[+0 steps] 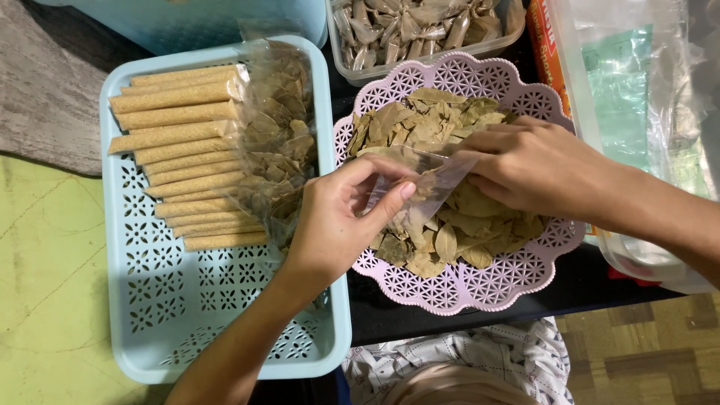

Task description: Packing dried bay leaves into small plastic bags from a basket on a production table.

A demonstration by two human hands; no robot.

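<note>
At the centre of the frame the left hand [337, 217] pinches one edge of a small clear plastic bag [424, 184] between thumb and fingers, fingers closed on the film, while the right hand [529, 165] comes in from the right with its fingers drawn together at the bag's other edge, seemingly closed on the film or on a few leaves there; the exact contents of that grip are hidden. The bag hangs just above the pink scalloped basket [457, 289], which holds a loose heap of dried bay leaves [450, 225]. To do this well, I would judge that the left hand should keep the mouth taut and open, directly over the heap, so any leaf that slips falls back into the basket. The leaves look brittle, so they are best slid in flat rather than pushed. To the left, the light blue tray [150, 300] carries tan paper-wrapped rolls [184, 142] and filled bags of leaves [281, 135]. At the top edge a clear tub [495, 49] holds more packed leaves. All of this stands on a dark table [390, 315].
</note>
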